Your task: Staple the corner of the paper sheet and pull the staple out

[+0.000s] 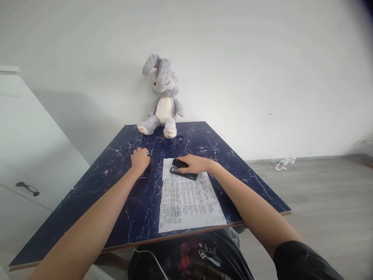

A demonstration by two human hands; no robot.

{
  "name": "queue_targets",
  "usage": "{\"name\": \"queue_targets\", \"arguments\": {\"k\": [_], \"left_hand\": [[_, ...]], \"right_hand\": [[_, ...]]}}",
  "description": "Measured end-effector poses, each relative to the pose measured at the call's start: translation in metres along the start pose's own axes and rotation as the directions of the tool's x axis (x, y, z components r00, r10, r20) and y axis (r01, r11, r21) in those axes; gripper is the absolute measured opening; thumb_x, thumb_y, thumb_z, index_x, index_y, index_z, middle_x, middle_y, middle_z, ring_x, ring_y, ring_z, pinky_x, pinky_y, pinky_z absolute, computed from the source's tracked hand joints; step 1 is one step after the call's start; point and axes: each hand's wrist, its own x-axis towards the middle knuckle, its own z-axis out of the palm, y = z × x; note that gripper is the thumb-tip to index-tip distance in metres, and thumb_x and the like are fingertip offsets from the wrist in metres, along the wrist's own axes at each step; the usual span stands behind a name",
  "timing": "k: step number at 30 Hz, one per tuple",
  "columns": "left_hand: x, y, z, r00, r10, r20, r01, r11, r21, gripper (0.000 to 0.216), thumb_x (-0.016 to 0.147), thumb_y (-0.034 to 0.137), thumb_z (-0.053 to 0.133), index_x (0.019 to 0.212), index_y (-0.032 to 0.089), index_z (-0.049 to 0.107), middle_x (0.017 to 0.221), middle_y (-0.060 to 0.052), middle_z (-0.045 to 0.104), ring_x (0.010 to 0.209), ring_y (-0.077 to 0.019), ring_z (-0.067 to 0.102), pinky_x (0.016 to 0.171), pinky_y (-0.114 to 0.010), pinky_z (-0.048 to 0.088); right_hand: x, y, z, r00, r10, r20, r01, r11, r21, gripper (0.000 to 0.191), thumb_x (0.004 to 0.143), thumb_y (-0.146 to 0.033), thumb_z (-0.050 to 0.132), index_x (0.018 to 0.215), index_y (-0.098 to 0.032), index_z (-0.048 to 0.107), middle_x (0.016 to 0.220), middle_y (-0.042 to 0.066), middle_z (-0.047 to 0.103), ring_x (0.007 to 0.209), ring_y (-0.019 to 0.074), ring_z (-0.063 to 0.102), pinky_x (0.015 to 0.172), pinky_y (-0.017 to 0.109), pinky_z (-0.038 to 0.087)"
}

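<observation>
A printed sheet of paper lies on the dark blue marbled table. At the sheet's far end rests a black stapler, and my right hand is closed over its top. To the left of the sheet, my left hand rests on the table with its fingers curled around a small object whose tip shows at the fingers; I cannot make out what it is.
A grey and cream plush rabbit sits at the table's far edge against the white wall. A white cabinet with a dark handle stands to the left. An empty plastic bottle lies on the wooden floor to the right.
</observation>
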Motion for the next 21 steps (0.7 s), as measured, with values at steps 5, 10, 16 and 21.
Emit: {"name": "queue_targets", "arguments": {"k": [5,10,16,21], "left_hand": [[0.0000,0.0009,-0.0003,1.000,-0.010,0.004,0.009,1.000,0.021,0.036,0.090,0.012,0.054,0.119,0.020,0.073,0.124,-0.018,0.064,0.122,-0.0378,0.057,0.096,-0.051,0.050],[-0.0001,0.0025,-0.0004,1.000,-0.023,-0.004,0.023,0.999,0.026,0.036,0.091,0.011,0.054,0.122,0.017,0.070,0.124,-0.018,0.065,0.122,-0.0382,0.058,0.097,-0.050,0.050],[-0.0001,0.0011,0.0035,0.998,-0.037,-0.046,0.038,0.999,0.018,0.035,0.091,0.014,0.054,0.123,0.013,0.070,0.125,-0.022,0.060,0.119,-0.0397,0.059,0.098,-0.051,0.050],[0.0000,-0.0026,0.0052,0.997,-0.028,-0.072,0.028,1.000,-0.004,0.033,0.088,0.013,0.055,0.117,0.013,0.071,0.122,-0.023,0.059,0.116,-0.0410,0.059,0.097,-0.053,0.050]], "right_hand": [[0.0006,-0.0009,-0.0001,1.000,0.004,0.005,-0.003,1.000,-0.013,0.031,0.101,-0.050,0.059,0.092,-0.020,0.052,0.077,0.001,0.061,0.058,0.0136,0.049,0.053,0.029,0.034],[0.0005,0.0004,0.0002,1.000,0.006,0.025,-0.006,1.000,0.009,0.033,0.102,-0.052,0.057,0.093,-0.020,0.052,0.078,0.001,0.062,0.058,0.0136,0.050,0.053,0.029,0.035],[0.0003,0.0008,-0.0003,1.000,0.001,0.021,-0.002,1.000,0.014,0.031,0.101,-0.049,0.058,0.092,-0.021,0.052,0.078,0.001,0.061,0.057,0.0137,0.050,0.052,0.029,0.034],[0.0008,-0.0014,0.0005,1.000,-0.004,0.006,0.004,1.000,0.017,0.031,0.100,-0.050,0.059,0.093,-0.020,0.055,0.078,0.002,0.062,0.058,0.0137,0.050,0.053,0.028,0.034]]}}
